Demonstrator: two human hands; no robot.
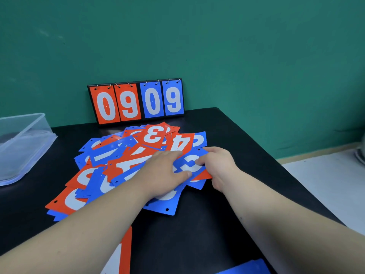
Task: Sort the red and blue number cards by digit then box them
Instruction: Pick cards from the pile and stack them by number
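Several red and blue number cards lie in a loose overlapping heap on the black table. My left hand lies flat on the heap with straight fingers, its thumb against a blue card that shows part of a white digit. My right hand holds that blue card at its right edge, fingers curled over the top. A red 3 and a red 4 lie at the far side of the heap. A red card and a blue card lie apart near the front edge.
A scoreboard stand reading 09 in red and 09 in blue leans against the green wall at the back. A clear plastic box stands at the left. The table's right edge drops to a white floor.
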